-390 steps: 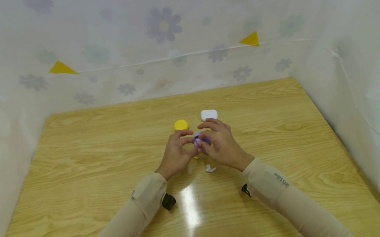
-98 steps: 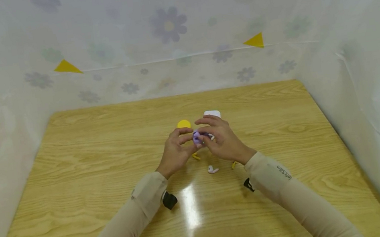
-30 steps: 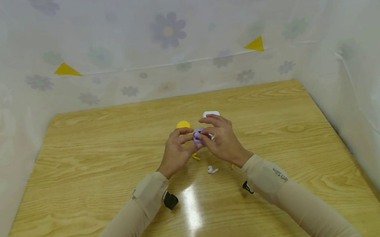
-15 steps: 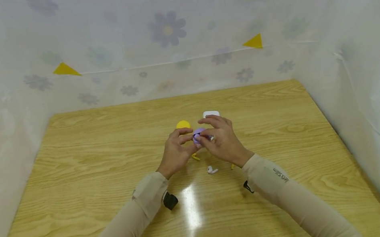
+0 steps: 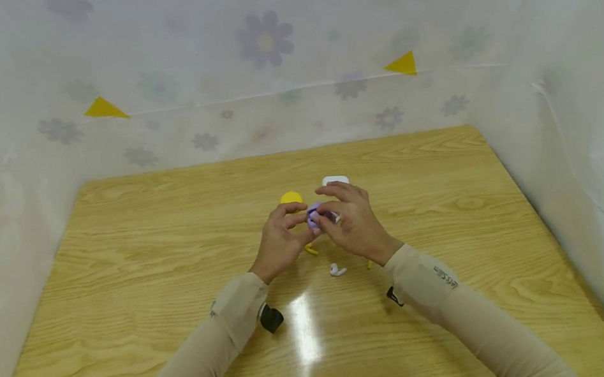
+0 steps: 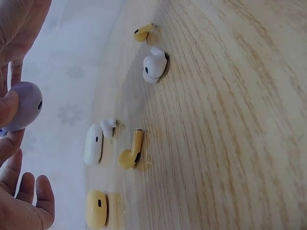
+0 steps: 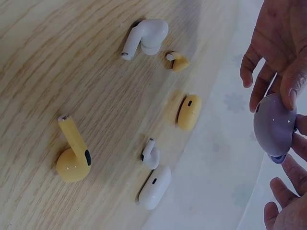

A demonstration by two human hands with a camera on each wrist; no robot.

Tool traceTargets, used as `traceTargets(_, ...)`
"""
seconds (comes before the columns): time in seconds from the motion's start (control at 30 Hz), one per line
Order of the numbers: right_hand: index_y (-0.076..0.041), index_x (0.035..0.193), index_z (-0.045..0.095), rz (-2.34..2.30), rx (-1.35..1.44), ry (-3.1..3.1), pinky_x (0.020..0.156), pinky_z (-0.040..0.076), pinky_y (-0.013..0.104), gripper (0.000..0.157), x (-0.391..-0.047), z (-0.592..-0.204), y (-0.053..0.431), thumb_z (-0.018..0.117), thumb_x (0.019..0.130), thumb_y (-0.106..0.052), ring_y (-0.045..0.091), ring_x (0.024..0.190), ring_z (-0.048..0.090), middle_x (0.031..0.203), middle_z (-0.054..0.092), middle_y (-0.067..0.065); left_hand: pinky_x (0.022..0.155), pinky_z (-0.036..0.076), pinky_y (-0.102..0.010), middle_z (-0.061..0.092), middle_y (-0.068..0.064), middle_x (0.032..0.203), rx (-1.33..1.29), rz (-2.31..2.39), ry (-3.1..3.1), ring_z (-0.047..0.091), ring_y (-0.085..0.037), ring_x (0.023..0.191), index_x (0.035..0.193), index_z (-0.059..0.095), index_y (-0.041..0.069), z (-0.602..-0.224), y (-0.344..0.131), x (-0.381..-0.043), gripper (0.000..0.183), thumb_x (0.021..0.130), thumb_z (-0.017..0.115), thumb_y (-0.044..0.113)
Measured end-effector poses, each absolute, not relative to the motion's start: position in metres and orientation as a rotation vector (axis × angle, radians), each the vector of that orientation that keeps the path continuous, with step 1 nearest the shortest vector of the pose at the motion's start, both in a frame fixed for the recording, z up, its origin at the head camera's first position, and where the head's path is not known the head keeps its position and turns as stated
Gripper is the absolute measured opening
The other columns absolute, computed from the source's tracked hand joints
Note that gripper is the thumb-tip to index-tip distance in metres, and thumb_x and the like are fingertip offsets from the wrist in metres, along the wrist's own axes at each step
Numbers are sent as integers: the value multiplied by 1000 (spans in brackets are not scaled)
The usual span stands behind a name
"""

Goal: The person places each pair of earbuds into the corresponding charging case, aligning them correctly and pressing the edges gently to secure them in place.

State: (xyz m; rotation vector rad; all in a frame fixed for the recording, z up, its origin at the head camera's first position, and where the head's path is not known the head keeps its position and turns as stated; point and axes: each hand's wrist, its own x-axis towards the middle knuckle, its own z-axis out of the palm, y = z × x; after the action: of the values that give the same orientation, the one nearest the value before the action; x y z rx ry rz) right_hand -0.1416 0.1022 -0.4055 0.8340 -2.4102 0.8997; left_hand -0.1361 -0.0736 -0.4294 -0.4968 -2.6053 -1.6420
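Note:
A glossy purple earbud case (image 7: 273,124) is held up off the table between both hands, its lid partly raised in the head view. My left hand (image 5: 281,243) grips the case from its left side, thumb below and fingers above. From the right, my right hand (image 5: 355,226) pinches with thumb and forefinger at the case's opening, other fingers spread; I cannot tell whether an earbud is between them. Beneath the hands lie a white earbud (image 5: 337,270), a yellow earbud (image 5: 311,249), another yellow earbud (image 7: 73,153) and a second white earbud (image 7: 151,155).
Beyond the hands, a yellow earbud case (image 5: 290,198) and a white earbud case (image 5: 334,180) stand on the wooden table (image 5: 169,233). Flower-patterned sheeting (image 5: 192,68) hangs behind the table and on both sides.
Over the last second the purple case tilts slightly while both hands stay in place. Compared with 13 seconds ago, a yellow earbud by the right wrist and a white one behind the right fingers now show.

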Motion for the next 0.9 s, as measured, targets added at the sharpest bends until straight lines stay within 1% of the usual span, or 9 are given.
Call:
traceTargets(0.4, -4, 85, 75, 857, 865, -2419, 100, 36, 61, 11, -142, -406, 104, 75, 80, -14, 36, 120, 55, 118, 67, 15, 101, 44, -49, 55, -12, 128, -485, -1717, -2621, 45, -30, 125, 108, 72, 5, -428, -73, -137, 27, 84, 74, 17)
traceTargets(0.63, -4, 85, 75, 829, 888, -2404, 98, 37, 59, 9, -141, -408, 105, 74, 81, -13, 36, 120, 55, 120, 66, 16, 97, 47, -50, 56, -12, 129, -482, -1716, -2615, 46, -30, 125, 109, 72, 5, -429, -74, -136, 28, 84, 73, 17)
traceTargets(0.73, -2, 86, 74, 867, 897, -2364, 97, 37, 59, 10, -140, -408, 106, 74, 81, -11, 36, 118, 55, 118, 66, 17, 96, 48, -52, 55, -13, 128, -471, -1751, -2603, 45, -31, 125, 109, 72, 3, -430, -74, -136, 29, 83, 74, 16)
traceTargets(0.8, 0, 91, 72, 907, 895, -2348, 97, 37, 60, 13, -140, -407, 109, 72, 81, -8, 37, 117, 56, 118, 65, 18, 95, 49, -52, 55, -13, 128, -455, -1789, -2591, 44, -31, 125, 108, 71, 1, -431, -74, -136, 30, 83, 74, 15)
traceTargets(0.83, 1, 96, 70, 922, 892, -2355, 97, 37, 60, 17, -140, -406, 110, 71, 81, -7, 37, 117, 55, 119, 64, 19, 95, 50, -52, 55, -13, 127, -449, -1803, -2586, 44, -31, 126, 108, 71, 0, -431, -75, -136, 30, 83, 74, 15)
traceTargets(0.9, 3, 110, 65, 934, 896, -2411, 99, 36, 61, 31, -141, -405, 115, 68, 81, -7, 37, 122, 52, 125, 60, 20, 94, 50, -51, 55, -12, 127, -433, -1826, -2579, 44, -31, 126, 108, 70, -2, -431, -76, -137, 31, 82, 74, 15)
